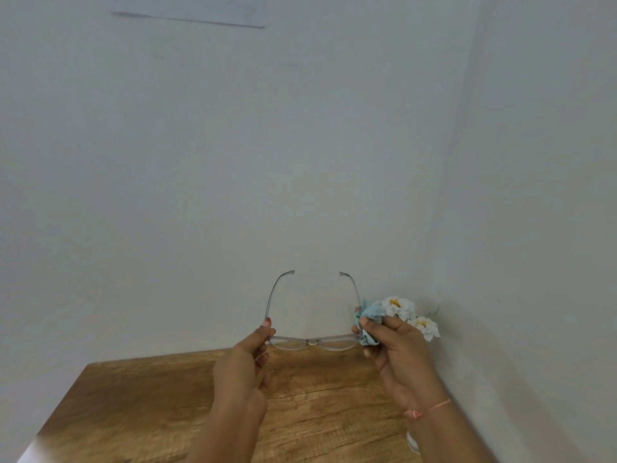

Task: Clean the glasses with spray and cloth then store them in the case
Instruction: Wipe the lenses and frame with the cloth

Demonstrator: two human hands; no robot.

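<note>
glasses point(312, 340) are held up over the desk point(150, 396), temples open, likely so the lenses can be reached. left hand point(248, 352) grip is pinched on one hinge; right hand point(395, 345) grip is clamped on the cloth point(369, 320), pressed around the opposite hinge.

Seemingly a home corner (plain walls point(233, 162)): wooden table point(150, 396), white flowers point(397, 305).

Back wall point(233, 145): plain, pale grey-blue; it fills most of the view.
Right wall point(551, 162): same colour; it meets the back wall in a corner.
Paper point(200, 13): pale sheet on the back wall, at the top edge.
Table point(150, 396): brown wood with visible grain, against the back wall.
Flowers point(399, 305): white with yellow centres, near the corner.
Light: soft, even.
</note>
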